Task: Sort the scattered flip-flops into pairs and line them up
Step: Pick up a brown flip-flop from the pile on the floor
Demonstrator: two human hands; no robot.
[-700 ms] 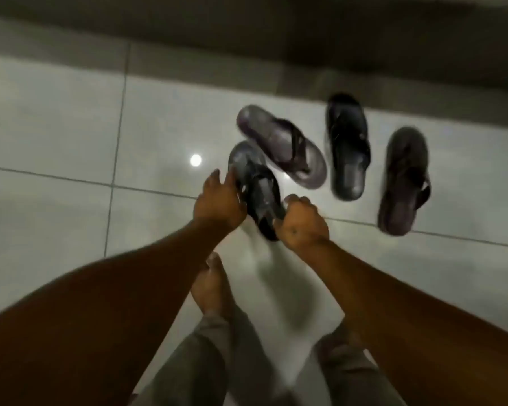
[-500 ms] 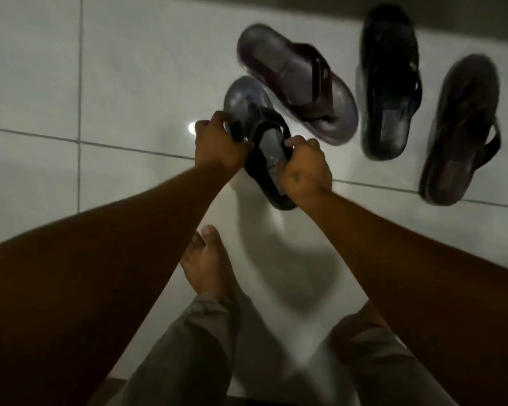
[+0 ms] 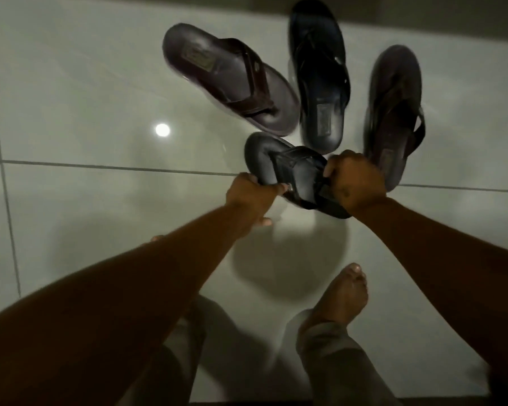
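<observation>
Both hands hold one black flip-flop (image 3: 294, 174) just above the pale tiled floor. My left hand (image 3: 250, 194) grips its left edge near the strap, and my right hand (image 3: 355, 180) is closed on its right end. Beyond it lie three more: a brown flip-flop (image 3: 232, 80) lying diagonally at the left, a black flip-flop (image 3: 320, 80) in the middle, and a second brown flip-flop (image 3: 393, 112) at the right, partly hidden behind my right hand.
My bare right foot (image 3: 343, 291) and grey trouser legs (image 3: 335, 353) stand on the glossy tiles close to the camera. A lamp's reflection (image 3: 162, 130) shines on the floor at the left. A darker band (image 3: 423, 16) runs along the far edge.
The held black flip-flop has moved right, closer to the middle black one and the right brown one, and turned more crosswise. The view has shifted nearer to the floor.
</observation>
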